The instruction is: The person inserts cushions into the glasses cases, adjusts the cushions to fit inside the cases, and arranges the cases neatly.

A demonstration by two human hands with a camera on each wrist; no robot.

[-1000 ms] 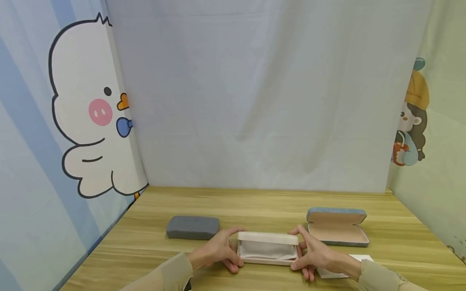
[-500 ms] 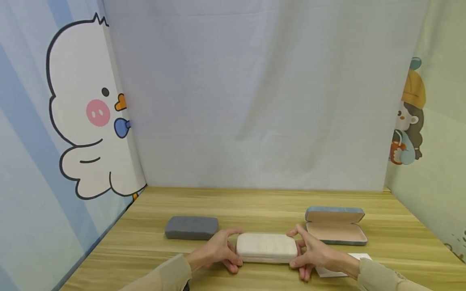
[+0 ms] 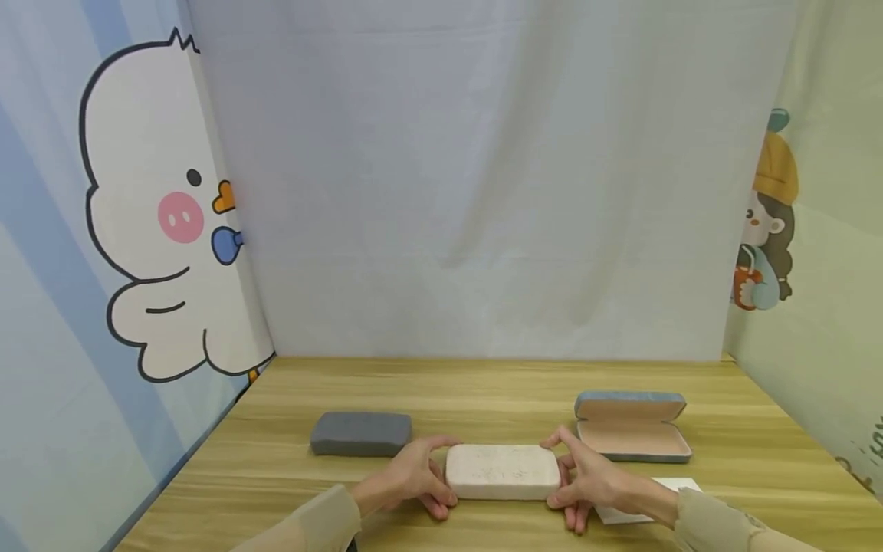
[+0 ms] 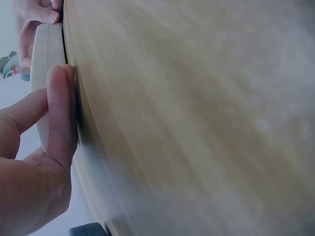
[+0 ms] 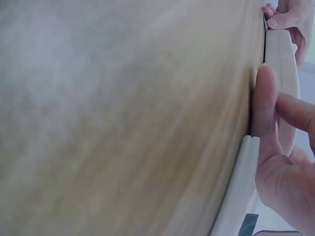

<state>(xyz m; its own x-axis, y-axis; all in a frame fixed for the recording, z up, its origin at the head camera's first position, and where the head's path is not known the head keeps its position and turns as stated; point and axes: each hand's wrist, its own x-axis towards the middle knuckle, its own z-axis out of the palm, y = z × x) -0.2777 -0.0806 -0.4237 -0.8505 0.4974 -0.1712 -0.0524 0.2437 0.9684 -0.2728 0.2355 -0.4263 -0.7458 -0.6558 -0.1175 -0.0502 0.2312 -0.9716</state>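
A cream glasses case (image 3: 503, 471) lies closed on the table in front of me, its lid down. My left hand (image 3: 419, 477) grips its left end between thumb and fingers. At the opposite end, my right hand (image 3: 588, 481) holds it the same way. Seen low from the left wrist, a thin seam runs along the side of the case (image 4: 49, 44), and the left hand's fingers lie close to the tabletop. From the right wrist view, the case (image 5: 281, 54) sits flat between both hands.
Behind my left hand is a closed grey glasses case (image 3: 361, 434). An open blue glasses case (image 3: 633, 438) with a beige lining stands at the back right. Flat white folded material (image 3: 624, 515) lies partly under my right forearm. A pale curtain (image 3: 483, 192) hangs behind the table.
The cream case's lid, partly raised a second ago over a light grey cloth inside, has come down shut. Both hands have stayed at its ends.
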